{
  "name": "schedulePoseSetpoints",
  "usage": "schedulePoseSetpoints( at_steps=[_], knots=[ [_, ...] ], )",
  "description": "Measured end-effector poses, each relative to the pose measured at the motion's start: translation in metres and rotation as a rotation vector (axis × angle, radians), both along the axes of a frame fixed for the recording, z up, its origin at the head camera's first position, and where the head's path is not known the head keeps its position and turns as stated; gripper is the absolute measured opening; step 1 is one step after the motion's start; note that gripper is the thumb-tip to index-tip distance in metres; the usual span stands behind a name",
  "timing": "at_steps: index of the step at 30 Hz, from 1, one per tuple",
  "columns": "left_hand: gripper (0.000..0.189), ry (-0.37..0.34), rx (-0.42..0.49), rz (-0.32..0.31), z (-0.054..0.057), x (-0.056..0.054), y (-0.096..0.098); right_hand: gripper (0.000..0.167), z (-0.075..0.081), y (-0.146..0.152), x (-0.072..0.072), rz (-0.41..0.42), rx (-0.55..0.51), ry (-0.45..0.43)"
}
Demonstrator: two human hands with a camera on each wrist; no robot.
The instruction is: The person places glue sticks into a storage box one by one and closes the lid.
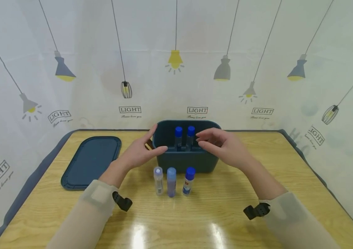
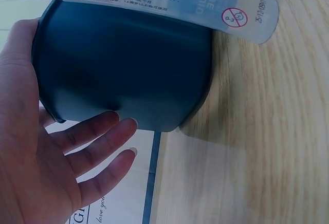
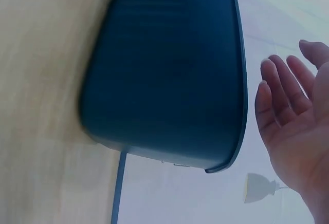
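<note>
A dark blue plastic bin (image 1: 186,162) stands at the back of the table. Two blue-capped glue sticks stand inside, one to the left (image 1: 178,132) and one to the right (image 1: 190,132). My left hand (image 1: 139,150) rests at the bin's left end, thumb along the front rim; its other fingers spread loosely by the end wall in the left wrist view. Over the bin's right rim is my right hand (image 1: 226,147), fingers slightly bent and nothing in them, close beside the right glue stick. In front stand a clear glue stick (image 1: 159,183), a bluish translucent one (image 1: 171,183) and a white blue-capped one (image 1: 188,183).
A dark blue lid (image 1: 93,160) lies flat on the table's left side. The wooden table (image 1: 223,211) ends at the back against a pale cloth (image 1: 151,69) printed with lamps. Each forearm wears a light sleeve and a black wrist camera (image 1: 122,201).
</note>
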State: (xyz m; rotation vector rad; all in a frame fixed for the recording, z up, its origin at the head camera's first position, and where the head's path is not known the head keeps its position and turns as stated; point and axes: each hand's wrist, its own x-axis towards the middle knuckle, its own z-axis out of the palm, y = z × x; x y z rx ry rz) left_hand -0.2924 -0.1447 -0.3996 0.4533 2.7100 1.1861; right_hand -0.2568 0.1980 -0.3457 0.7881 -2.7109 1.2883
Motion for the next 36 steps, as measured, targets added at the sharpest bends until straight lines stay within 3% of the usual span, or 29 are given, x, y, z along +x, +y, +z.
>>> schedulePoseSetpoints(
  at_steps=[5, 11, 23, 36],
  knots=[
    [0.105, 0.0, -0.005, 0.005, 0.0, 0.0, 0.0, 0.026, -0.01, -0.001, 0.021, 0.079, 0.03, -0.039],
    [0.105, 0.008, -0.011, 0.009, -0.001, -0.001, 0.0, 0.029, -0.022, -0.005, 0.034, 0.16, 0.047, -0.125],
    [0.104, -0.007, -0.003, 0.008, -0.002, 0.001, 0.0, 0.037, -0.05, -0.016, 0.039, 0.212, 0.01, -0.199],
    [0.104, -0.002, -0.002, 0.007, -0.001, 0.0, 0.0, 0.038, -0.057, -0.017, 0.039, 0.226, -0.019, -0.181]
  ],
)
